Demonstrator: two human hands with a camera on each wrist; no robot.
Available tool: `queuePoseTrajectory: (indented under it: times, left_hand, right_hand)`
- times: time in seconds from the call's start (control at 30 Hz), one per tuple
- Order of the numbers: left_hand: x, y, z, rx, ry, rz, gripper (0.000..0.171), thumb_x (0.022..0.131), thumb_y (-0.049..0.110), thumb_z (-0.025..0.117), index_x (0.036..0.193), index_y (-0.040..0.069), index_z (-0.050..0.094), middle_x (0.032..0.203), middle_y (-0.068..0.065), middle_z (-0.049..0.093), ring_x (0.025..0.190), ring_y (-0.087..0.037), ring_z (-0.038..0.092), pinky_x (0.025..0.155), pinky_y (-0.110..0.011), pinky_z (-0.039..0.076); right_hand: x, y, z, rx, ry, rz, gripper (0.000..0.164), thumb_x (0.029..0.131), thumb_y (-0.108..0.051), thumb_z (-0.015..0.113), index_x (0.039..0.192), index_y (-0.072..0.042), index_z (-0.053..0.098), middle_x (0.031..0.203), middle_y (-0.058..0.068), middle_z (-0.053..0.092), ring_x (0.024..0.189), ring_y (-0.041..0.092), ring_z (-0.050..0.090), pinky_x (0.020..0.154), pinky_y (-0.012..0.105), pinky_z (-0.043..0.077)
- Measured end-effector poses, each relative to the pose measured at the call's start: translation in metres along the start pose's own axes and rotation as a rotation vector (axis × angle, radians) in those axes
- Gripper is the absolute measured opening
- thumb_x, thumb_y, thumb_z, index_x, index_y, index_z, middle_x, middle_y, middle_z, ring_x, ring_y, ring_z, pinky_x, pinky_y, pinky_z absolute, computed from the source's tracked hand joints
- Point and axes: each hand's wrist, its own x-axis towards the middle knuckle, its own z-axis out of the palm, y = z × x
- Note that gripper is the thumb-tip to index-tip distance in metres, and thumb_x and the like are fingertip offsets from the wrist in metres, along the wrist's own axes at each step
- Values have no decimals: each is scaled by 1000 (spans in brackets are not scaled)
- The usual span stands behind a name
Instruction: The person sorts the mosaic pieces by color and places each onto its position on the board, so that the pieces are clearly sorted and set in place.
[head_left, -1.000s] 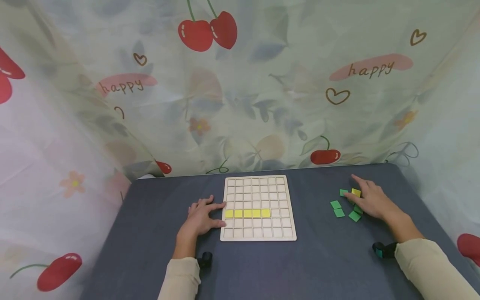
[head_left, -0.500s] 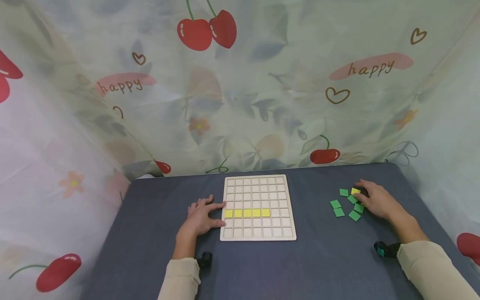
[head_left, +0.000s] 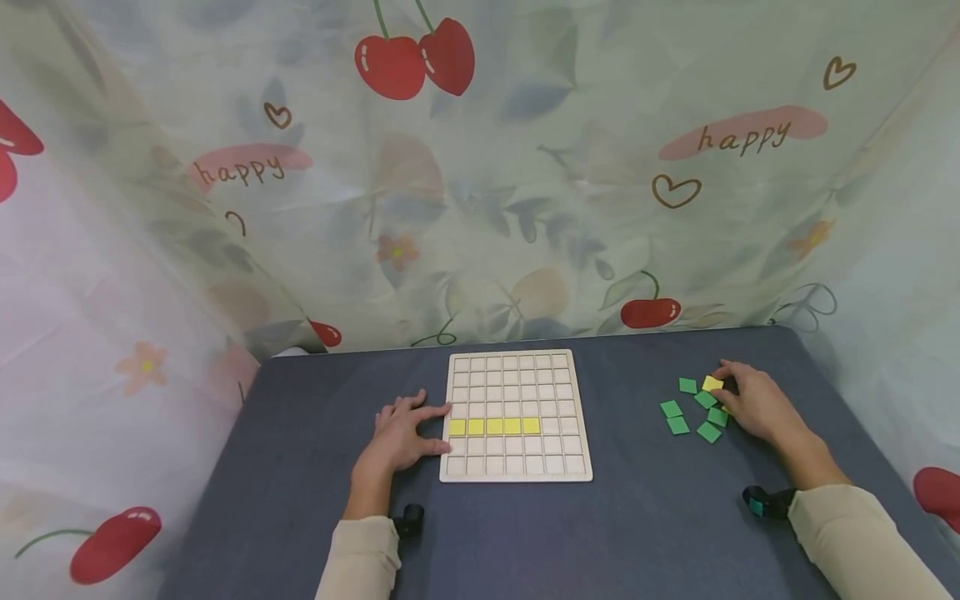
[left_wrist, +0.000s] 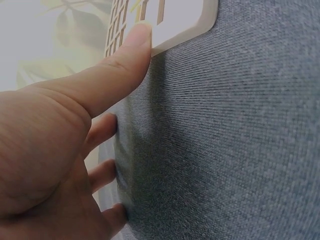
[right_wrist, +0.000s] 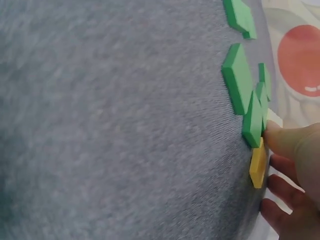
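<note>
Fingers of the right hand (head_left: 757,402): thumb and forefinger appear to pinch a yellow tile (head_left: 712,383) at their tips.
Fingers of the left hand (head_left: 401,433): outstretched, two tips against the side of the grid board (head_left: 510,478).
Green tiles (head_left: 670,409): about the right thumb, on its left-hand side.
Second yellow tile (right_wrist: 258,167): just beside the right fingers.
Just changed: the pinched tile looks tipped, flatter half a second ago.
Meaning: pick-up probably begun; the yellow row (head_left: 494,427), near the left fingertips, stays at five.
</note>
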Motion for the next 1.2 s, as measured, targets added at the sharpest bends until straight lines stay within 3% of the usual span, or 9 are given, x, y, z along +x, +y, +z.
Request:
queuePoseTrajectory:
  times: [0.07, 0.17, 0.27, 0.53, 0.93, 1.2]
  left_hand:
    - [-1, 0, -1, -2, 0, -4, 72, 79, 41, 86, 145, 36, 57, 169, -9, 29, 154, -46, 21, 126, -68, 8]
    - [-1, 0, -1, -2, -3, -6, 73, 79, 41, 86, 146, 36, 57, 169, -9, 29, 153, -46, 22, 126, -67, 8]
    - [0, 1, -1, -4, -4, -6, 73, 79, 41, 86, 146, 36, 57, 169, -9, 30, 153, -46, 22, 126, -67, 9]
    - [2, 0, 1, -5, -9, -11, 73, 79, 40, 86, 145, 36, 57, 170, -7, 29, 156, -45, 17, 127, -66, 7]
    - [0, -1, 0, -4, -14, -7, 72, 79, 40, 85, 146, 37, 57, 170, -7, 28, 158, -45, 13, 127, -66, 7]
    - [2, -2, 2, -8, -6, -5, 73, 79, 41, 86, 146, 37, 56, 170, -7, 28, 157, -46, 14, 127, -66, 7]
  right_hand:
    - [0, -1, 0, 6, 18, 5, 26, 98, -12, 64, 116, 7, 59, 142, 42, 47, 126, 60, 47, 99, 68, 42]
    - [1, -3, 1, 3, 54, 7, 21, 99, -16, 66, 108, 2, 59, 125, 36, 61, 105, 48, 60, 83, 56, 47]
    - [1, -6, 3, 1, 103, -4, 18, 99, -19, 67, 102, -2, 61, 108, 27, 65, 89, 35, 59, 75, 47, 44]
    - [2, -24, 8, 40, 253, -80, 12, 94, -10, 72, 96, -1, 65, 106, 27, 64, 100, 44, 57, 80, 57, 43]
    - [0, -65, 16, 106, 194, -73, 12, 98, -14, 70, 104, -7, 62, 101, 15, 67, 94, 34, 66, 74, 42, 51]
    - [4, -85, 31, 123, 195, -119, 11, 96, -14, 72, 103, -11, 64, 93, 7, 69, 81, 19, 61, 68, 30, 45]
